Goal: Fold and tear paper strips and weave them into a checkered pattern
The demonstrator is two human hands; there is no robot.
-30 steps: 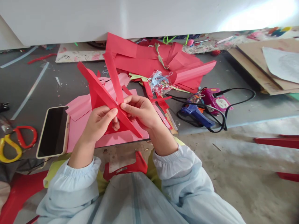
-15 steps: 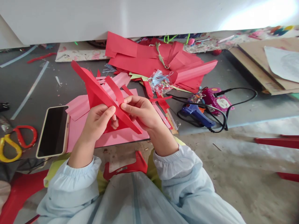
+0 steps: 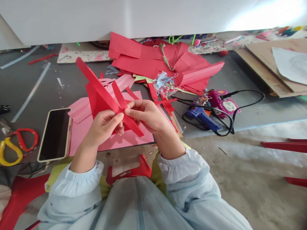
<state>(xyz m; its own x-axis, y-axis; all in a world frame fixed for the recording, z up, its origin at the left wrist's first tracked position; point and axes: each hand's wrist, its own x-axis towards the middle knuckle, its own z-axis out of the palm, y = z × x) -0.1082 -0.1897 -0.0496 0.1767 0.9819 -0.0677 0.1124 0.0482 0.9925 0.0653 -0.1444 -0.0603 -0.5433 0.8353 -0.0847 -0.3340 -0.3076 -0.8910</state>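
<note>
Between my hands is a folded red paper piece (image 3: 98, 84), held tilted above the table's front edge. A narrow red paper strip (image 3: 119, 95) crosses its long upper edge. My left hand (image 3: 106, 126) pinches the folded paper near its middle, thumb on top and fingers curled beneath. With thumb and forefinger, my right hand (image 3: 144, 115) grips the strip where it meets the folded edge. The fingertips of both hands are close together there. Below them lies a pink paper sheet (image 3: 79, 137).
A phone (image 3: 54, 134) and red-and-yellow-handled scissors (image 3: 26, 140) lie at the left. Red paper sheets (image 3: 144, 65) and a tassel (image 3: 163, 81) are piled behind. A blue glue gun (image 3: 203, 117) with a looping black cord and cardboard (image 3: 261, 73) lie at the right.
My left thumb has slid slightly right, closer to my right thumb. The folded red paper has turned a little, and the strip's free end has shifted right and down.
</note>
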